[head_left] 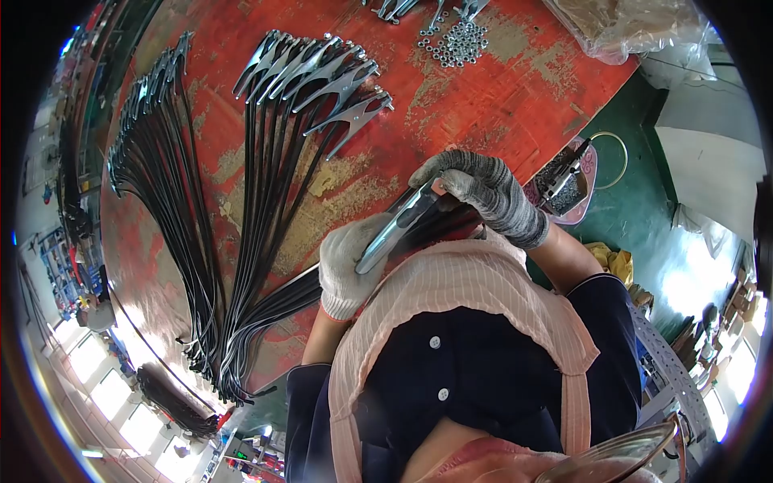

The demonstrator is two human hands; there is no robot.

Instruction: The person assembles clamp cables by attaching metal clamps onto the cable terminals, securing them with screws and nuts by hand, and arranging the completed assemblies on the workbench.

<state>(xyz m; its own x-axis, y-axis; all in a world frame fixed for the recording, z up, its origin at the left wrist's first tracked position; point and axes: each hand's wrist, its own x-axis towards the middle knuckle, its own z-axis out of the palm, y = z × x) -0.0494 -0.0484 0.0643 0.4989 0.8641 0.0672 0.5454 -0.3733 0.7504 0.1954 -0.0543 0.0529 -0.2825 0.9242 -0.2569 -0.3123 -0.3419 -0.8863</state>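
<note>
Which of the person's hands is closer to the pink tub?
The right. The right hand, in a grey glove, shows just to the left of the pink tub. The left hand, in a white glove, is farther left, beyond the right hand.

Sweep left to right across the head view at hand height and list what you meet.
Left cables → middle cables → left hand → metal clamp → right hand → pink tub

The frame centre contains one left hand (pixel 348 256), one right hand (pixel 487 191) and one held clamp (pixel 392 237). The left half contains two cable fans (pixel 259 185); upper centre, one nut heap (pixel 459 46); right, one pink tub (pixel 592 167); lower centre, two shirt buttons (pixel 435 342).
</note>
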